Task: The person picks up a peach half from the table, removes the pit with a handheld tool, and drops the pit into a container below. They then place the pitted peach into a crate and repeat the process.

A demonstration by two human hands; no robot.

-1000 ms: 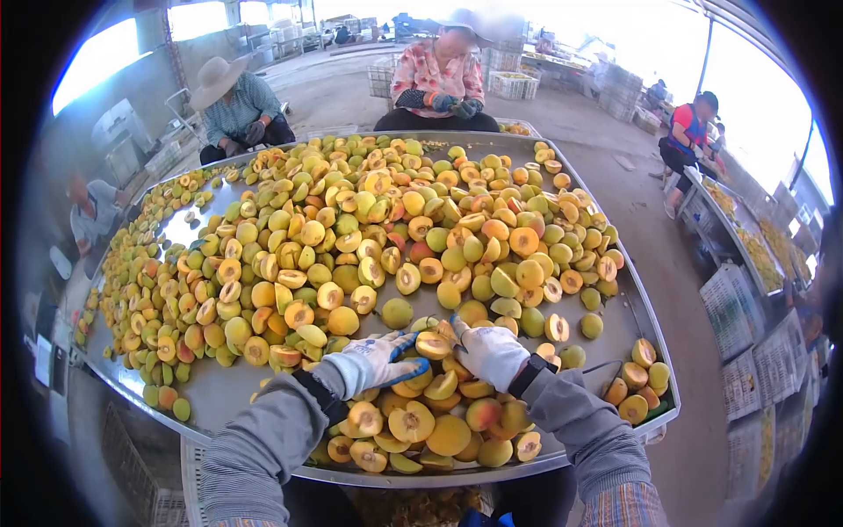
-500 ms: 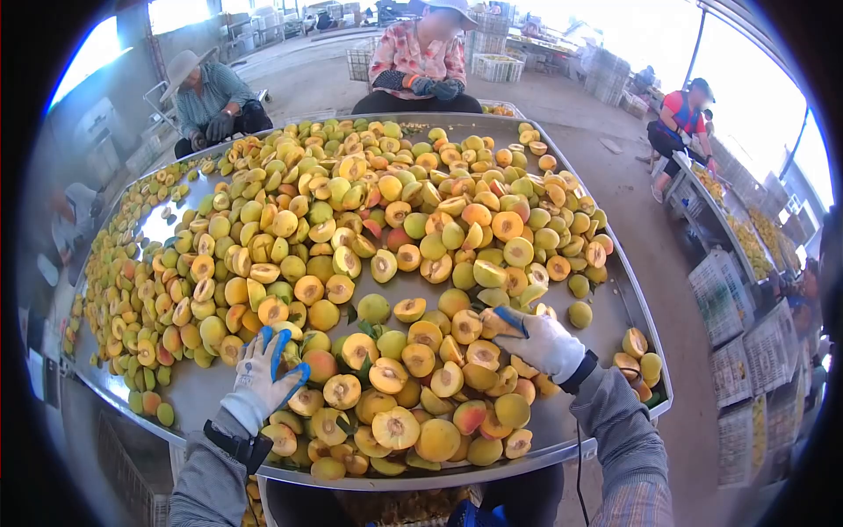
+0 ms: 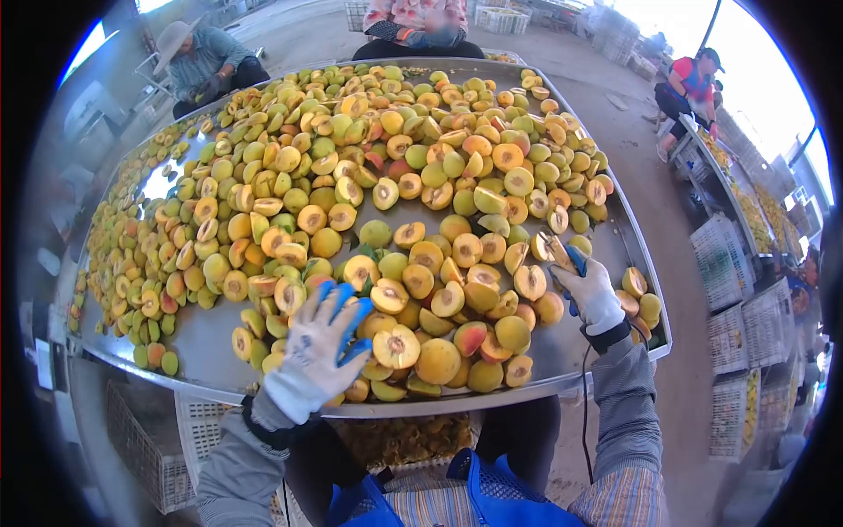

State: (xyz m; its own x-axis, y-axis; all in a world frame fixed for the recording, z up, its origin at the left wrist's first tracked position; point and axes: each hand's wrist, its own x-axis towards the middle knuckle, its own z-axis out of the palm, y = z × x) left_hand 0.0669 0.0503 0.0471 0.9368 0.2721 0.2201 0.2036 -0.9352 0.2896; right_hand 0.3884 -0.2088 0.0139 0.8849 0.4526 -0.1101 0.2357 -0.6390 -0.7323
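Yellow-green peaches [image 3: 437,362], many cut in half with brown centres showing, cover much of a metal tray table [image 3: 492,395]. My left hand [image 3: 320,347], in a white glove with blue fingertips, lies over the fruit at the near edge. Its fingers are spread and nothing is gripped. My right hand [image 3: 590,294], gloved the same way, is at the right side of the pile. Its fingers are closed around a small brownish thing [image 3: 555,252] that I cannot make out clearly. Peach halves [image 3: 529,283] lie just left of it.
Across the table sits a person in a patterned top [image 3: 417,22]; another in a pale hat [image 3: 206,66] sits far left. At the right a person in red [image 3: 689,88] works by a fruit-covered bench [image 3: 733,184]. White crates [image 3: 724,250] stand right; a crate [image 3: 149,439] stands below left.
The view has tilted down, so the table sits higher. My left hand has shifted right over the near fruit, with peach halves pushed together beside it. My right hand has moved right and away from me.
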